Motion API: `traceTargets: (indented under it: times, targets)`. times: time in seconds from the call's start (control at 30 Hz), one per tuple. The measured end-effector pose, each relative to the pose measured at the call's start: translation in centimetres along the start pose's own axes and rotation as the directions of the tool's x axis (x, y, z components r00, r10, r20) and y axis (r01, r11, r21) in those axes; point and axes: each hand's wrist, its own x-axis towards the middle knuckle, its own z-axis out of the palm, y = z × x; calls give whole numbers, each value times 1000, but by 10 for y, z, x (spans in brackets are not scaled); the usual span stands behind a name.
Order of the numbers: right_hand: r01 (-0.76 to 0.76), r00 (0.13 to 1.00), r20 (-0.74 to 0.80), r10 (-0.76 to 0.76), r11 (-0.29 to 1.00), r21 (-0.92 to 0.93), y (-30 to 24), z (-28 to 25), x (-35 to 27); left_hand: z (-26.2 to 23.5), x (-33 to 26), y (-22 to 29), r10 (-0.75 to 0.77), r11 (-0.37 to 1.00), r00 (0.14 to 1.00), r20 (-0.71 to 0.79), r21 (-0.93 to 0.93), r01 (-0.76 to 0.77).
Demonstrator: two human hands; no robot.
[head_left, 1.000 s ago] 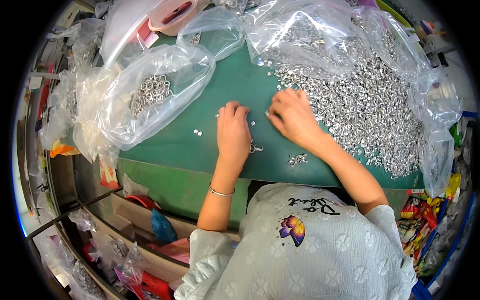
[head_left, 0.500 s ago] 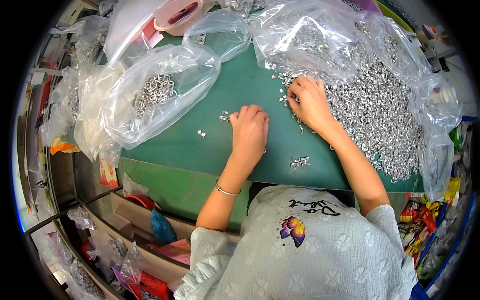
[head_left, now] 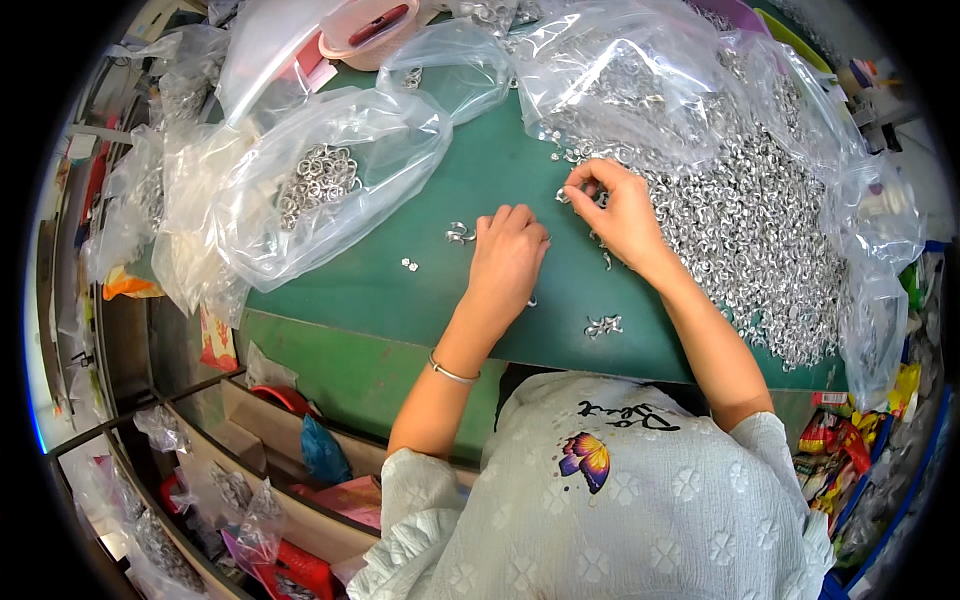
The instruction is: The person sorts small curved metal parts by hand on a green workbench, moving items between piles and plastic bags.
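Observation:
My right hand (head_left: 622, 215) is at the left edge of a large heap of small silver metal pieces (head_left: 740, 245). Thumb and forefinger pinch a small silver metal piece (head_left: 563, 196) just above the green tabletop (head_left: 400, 320). My left hand (head_left: 508, 255) rests on the table to the left, its fingers curled, and whatever they hold is hidden. A few curved silver pieces (head_left: 460, 233) lie beside its fingertips. Two tiny flower-shaped pieces (head_left: 409, 265) lie further left. Nearer me sits a small cluster of silver pieces (head_left: 603, 326).
A clear plastic bag (head_left: 390, 150) with silver rings (head_left: 318, 185) lies open at the left. Another clear bag (head_left: 620, 70) covers the heap's far side. A pink basket (head_left: 372, 42) holding a red tool stands at the back. Drawers (head_left: 270, 440) are below the table's left front edge.
My right hand has drawn slightly left out of the heap, and a small silver piece now shows in its pinch. The left hand's fingers have shifted slightly, still curled.

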Motion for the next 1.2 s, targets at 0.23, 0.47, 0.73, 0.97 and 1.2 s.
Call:
traceTargets:
  times: [0.23, 0.47, 0.73, 0.97, 1.2]
  targets:
    - [195, 973, 146, -176, 973, -127, 5, 24, -1, -24, -10, -25, -151, 981, 959, -241, 80, 175]
    - [226, 967, 155, -205, 965, -135, 16, 11, 4, -28, -16, -24, -163, 986, 955, -246, -19, 164]
    - [245, 955, 274, -113, 824, -511, 21, -24, 0, -8, -12, -27, 12, 992, 997, -81, 124, -2]
    - [362, 926, 329, -183, 675, -643, 15, -22, -4, -23, -22, -24, -126, 989, 980, -157, 54, 136]
    - [245, 966, 175, -191, 895, -374, 6, -13, -4, -21, -35, -21, -274, 961, 928, -251, -118, 252]
